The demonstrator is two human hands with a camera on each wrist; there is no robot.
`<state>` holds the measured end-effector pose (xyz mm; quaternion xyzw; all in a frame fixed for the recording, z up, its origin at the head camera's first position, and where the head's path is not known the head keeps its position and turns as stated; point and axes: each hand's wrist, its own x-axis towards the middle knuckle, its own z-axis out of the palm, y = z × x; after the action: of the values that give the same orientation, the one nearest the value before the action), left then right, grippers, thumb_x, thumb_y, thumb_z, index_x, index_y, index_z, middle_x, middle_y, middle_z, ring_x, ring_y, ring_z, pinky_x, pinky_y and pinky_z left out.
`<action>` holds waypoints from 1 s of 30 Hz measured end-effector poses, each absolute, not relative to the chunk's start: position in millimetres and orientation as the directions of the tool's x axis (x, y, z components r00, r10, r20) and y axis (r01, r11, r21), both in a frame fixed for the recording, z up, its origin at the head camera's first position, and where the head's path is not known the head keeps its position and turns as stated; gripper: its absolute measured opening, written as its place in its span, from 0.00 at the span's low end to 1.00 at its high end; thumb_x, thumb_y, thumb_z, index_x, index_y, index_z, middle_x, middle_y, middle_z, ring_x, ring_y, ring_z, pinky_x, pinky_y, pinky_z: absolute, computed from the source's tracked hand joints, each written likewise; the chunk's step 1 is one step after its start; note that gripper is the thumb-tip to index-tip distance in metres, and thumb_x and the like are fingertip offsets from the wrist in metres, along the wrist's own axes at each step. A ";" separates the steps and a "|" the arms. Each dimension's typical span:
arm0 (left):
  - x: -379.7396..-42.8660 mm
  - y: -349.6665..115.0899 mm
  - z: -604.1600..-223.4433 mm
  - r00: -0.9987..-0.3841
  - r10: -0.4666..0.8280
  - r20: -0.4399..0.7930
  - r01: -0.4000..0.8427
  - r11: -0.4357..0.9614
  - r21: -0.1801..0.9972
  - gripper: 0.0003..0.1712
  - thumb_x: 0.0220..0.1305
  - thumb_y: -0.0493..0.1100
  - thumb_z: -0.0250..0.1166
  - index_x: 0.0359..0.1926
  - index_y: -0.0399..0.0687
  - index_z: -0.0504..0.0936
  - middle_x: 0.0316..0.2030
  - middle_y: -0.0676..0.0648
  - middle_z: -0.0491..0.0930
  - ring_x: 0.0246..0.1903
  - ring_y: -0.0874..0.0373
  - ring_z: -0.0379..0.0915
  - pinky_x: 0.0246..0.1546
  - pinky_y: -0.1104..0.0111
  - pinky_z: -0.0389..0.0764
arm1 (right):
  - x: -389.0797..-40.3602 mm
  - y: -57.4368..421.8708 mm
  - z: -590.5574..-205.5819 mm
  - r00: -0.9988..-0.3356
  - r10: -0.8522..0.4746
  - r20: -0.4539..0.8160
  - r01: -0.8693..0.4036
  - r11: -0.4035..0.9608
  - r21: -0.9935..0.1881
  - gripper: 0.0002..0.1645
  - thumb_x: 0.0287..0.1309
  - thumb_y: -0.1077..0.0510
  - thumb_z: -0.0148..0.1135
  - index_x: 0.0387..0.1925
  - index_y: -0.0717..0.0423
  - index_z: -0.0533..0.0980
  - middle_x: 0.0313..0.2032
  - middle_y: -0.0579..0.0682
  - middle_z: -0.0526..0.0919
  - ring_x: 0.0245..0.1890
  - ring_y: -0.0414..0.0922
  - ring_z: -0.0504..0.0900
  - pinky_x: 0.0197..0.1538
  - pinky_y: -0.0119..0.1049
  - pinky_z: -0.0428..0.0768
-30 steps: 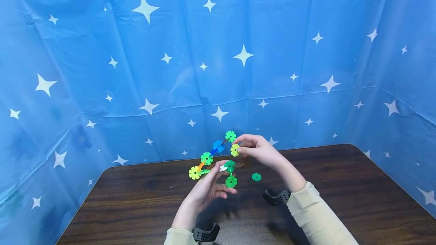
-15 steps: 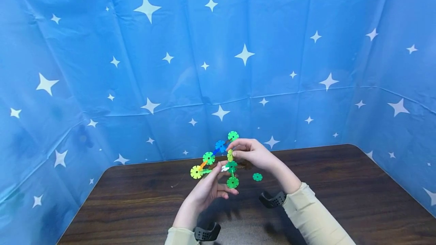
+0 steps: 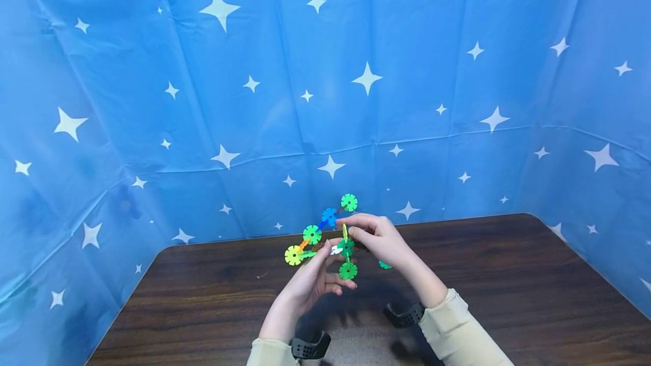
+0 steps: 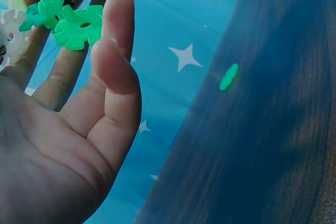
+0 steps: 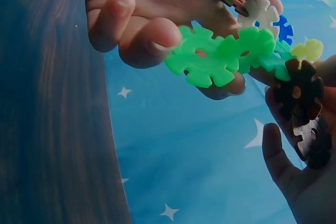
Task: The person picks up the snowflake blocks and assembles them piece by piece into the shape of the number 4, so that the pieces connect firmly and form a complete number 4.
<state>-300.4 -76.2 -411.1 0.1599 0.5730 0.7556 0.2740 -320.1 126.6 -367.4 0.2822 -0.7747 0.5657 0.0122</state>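
A chain of notched snowflake discs (image 3: 312, 235), in green, blue, orange, white, brown and yellow, is held above the table. My left hand (image 3: 307, 290) grips it from below, near the white disc (image 3: 336, 250). In the left wrist view, its thumb and index finger rise beside a bright green disc (image 4: 79, 26). My right hand (image 3: 385, 244) pinches a yellow snowflake disc (image 3: 345, 232) turned edge-on, right at the top of a dark green disc (image 3: 347, 247) of the chain. Brown discs (image 5: 298, 90) sit near the right fingers in the right wrist view.
A loose green disc (image 3: 385, 265) lies on the dark wood table (image 3: 203, 292), partly hidden behind the right wrist. A blue curtain with white stars (image 3: 285, 100) stands behind the table and on both sides. Black straps (image 3: 310, 347) circle both wrists.
My right hand has come left and down, turning the yellow disc from face-on to edge-on and bringing it against the dark green disc. The left hand and chain have barely moved.
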 end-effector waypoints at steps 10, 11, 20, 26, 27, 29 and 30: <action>-299.9 -75.0 -410.0 -0.800 0.597 -0.065 -0.225 -0.197 0.954 0.42 0.69 0.70 0.45 0.74 0.52 0.53 0.63 0.42 0.66 0.35 0.55 0.84 0.32 0.70 0.79 | -311.9 126.2 -374.7 -0.838 -0.389 0.382 -0.472 0.167 -0.866 0.20 0.71 0.56 0.53 0.61 0.57 0.74 0.49 0.57 0.83 0.46 0.46 0.82 0.47 0.41 0.80; -299.8 -75.2 -409.9 -0.799 0.597 -0.066 -0.225 -0.196 0.954 0.43 0.69 0.70 0.45 0.74 0.51 0.52 0.63 0.42 0.66 0.35 0.55 0.84 0.32 0.70 0.79 | -311.7 126.0 -375.1 -0.837 -0.387 0.387 -0.480 0.179 -0.859 0.20 0.71 0.56 0.54 0.60 0.57 0.75 0.48 0.56 0.83 0.46 0.45 0.82 0.46 0.41 0.80; -299.7 -75.1 -411.6 -0.794 0.604 -0.072 -0.233 -0.192 0.953 0.43 0.68 0.71 0.45 0.74 0.52 0.54 0.66 0.38 0.61 0.35 0.55 0.83 0.32 0.70 0.79 | -309.8 125.3 -376.6 -0.845 -0.365 0.391 -0.489 0.231 -0.841 0.22 0.66 0.53 0.61 0.59 0.53 0.76 0.46 0.49 0.83 0.31 0.46 0.78 0.32 0.36 0.76; -299.5 -74.2 -412.5 -0.798 0.598 -0.076 -0.236 -0.193 0.953 0.43 0.68 0.71 0.46 0.74 0.53 0.54 0.66 0.39 0.62 0.34 0.56 0.84 0.32 0.70 0.79 | -308.5 125.6 -379.1 -0.812 -0.374 0.448 -0.550 0.233 -0.802 0.20 0.68 0.54 0.58 0.60 0.49 0.76 0.48 0.46 0.83 0.35 0.47 0.80 0.35 0.36 0.77; -299.7 -74.3 -412.6 -0.799 0.597 -0.076 -0.234 -0.192 0.953 0.44 0.67 0.72 0.46 0.74 0.53 0.54 0.65 0.39 0.63 0.34 0.56 0.84 0.32 0.70 0.78 | -308.3 126.0 -379.0 -0.802 -0.386 0.457 -0.567 0.249 -0.785 0.20 0.68 0.54 0.59 0.59 0.50 0.76 0.47 0.45 0.83 0.34 0.46 0.79 0.33 0.36 0.76; -300.1 -74.4 -412.8 -0.801 0.594 -0.076 -0.233 -0.192 0.953 0.45 0.66 0.73 0.47 0.74 0.53 0.53 0.65 0.40 0.64 0.34 0.56 0.83 0.32 0.70 0.78 | -308.0 127.5 -378.6 -0.780 -0.417 0.467 -0.601 0.292 -0.744 0.22 0.65 0.56 0.62 0.60 0.49 0.75 0.47 0.43 0.82 0.32 0.44 0.78 0.30 0.36 0.75; -300.4 -74.5 -412.9 -0.802 0.592 -0.077 -0.233 -0.191 0.954 0.46 0.65 0.73 0.48 0.74 0.54 0.53 0.64 0.40 0.65 0.33 0.56 0.83 0.32 0.70 0.78 | -307.8 128.6 -378.2 -0.767 -0.437 0.470 -0.620 0.311 -0.721 0.25 0.63 0.58 0.63 0.62 0.49 0.74 0.47 0.44 0.81 0.33 0.43 0.78 0.30 0.36 0.75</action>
<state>-300.4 -74.5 -412.9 0.1564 0.5744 0.7558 0.2729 -307.8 128.6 -378.2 0.3284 -0.8043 0.4863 0.0939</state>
